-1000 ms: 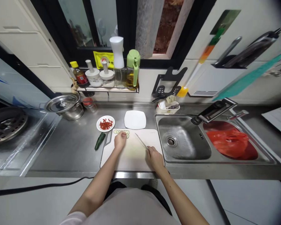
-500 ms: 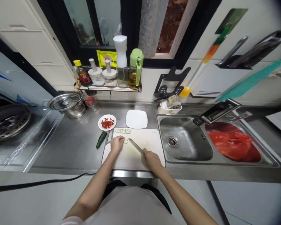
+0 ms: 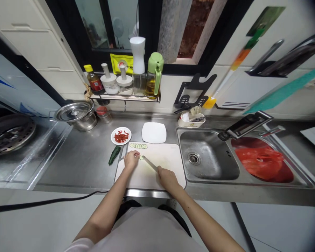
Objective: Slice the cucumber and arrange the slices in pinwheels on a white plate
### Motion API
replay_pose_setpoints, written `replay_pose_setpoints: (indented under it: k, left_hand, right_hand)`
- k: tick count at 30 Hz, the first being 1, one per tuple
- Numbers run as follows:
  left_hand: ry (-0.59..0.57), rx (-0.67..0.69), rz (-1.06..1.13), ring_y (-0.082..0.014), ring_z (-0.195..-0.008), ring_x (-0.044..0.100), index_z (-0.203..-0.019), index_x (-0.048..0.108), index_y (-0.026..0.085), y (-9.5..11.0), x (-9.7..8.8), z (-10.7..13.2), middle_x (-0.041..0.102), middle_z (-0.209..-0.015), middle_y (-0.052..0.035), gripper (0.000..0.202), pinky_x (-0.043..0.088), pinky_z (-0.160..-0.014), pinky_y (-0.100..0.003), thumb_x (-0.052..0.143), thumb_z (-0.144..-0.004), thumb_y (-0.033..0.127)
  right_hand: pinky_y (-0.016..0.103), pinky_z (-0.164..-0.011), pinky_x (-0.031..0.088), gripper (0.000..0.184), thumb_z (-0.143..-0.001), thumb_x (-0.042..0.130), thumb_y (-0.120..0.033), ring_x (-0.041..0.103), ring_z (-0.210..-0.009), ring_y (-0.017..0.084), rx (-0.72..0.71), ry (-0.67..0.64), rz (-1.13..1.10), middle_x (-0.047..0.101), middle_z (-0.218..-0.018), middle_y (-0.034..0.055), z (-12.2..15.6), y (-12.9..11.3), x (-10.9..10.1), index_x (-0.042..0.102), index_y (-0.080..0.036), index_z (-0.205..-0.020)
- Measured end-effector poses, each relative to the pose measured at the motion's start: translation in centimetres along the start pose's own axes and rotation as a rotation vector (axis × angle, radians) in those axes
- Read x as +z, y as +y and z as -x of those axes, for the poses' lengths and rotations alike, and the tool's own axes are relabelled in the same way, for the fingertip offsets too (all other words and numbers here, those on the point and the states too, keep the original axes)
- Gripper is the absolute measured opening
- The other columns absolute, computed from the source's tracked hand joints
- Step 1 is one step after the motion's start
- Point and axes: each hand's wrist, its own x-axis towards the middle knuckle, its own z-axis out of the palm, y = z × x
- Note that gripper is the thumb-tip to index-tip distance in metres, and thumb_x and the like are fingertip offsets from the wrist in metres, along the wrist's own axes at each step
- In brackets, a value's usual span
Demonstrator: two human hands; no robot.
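- And there's the window, its dark frame standing over everything!
- Through the right pane, I catch a rough reddish surface.
- Below, pale wall.
- White panels flank the left.
- Bright glints streak the steel counter, sink set right.

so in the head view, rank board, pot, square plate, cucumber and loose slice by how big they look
Largest to smallest:
1. Board
2. Pot
3. Square plate
4. Cucumber
5. Loose slice
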Motion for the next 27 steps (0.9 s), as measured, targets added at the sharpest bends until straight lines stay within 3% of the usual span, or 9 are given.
replay_pose_setpoints:
  k: [27]
  left_hand:
    - [0.005,0.024,-0.010,-0.0212,-0.096,0.058,-0.094,0.073,0.031,-0.35,0.26,0.00,0.069,-0.100,-0.0024,0.021,0.036,-0.087,-0.036,0.057,-0.082,0.026]
  right_hand:
    - [0.030,-0.070,0.043,0.030,-0.087,0.033,-0.006,0.065,-0.087,0.022,-0.080,-0.035,0.008,0.068,-0.092,0.0109,-0.87,0.23,0.04,0.049,-0.015,-0.111]
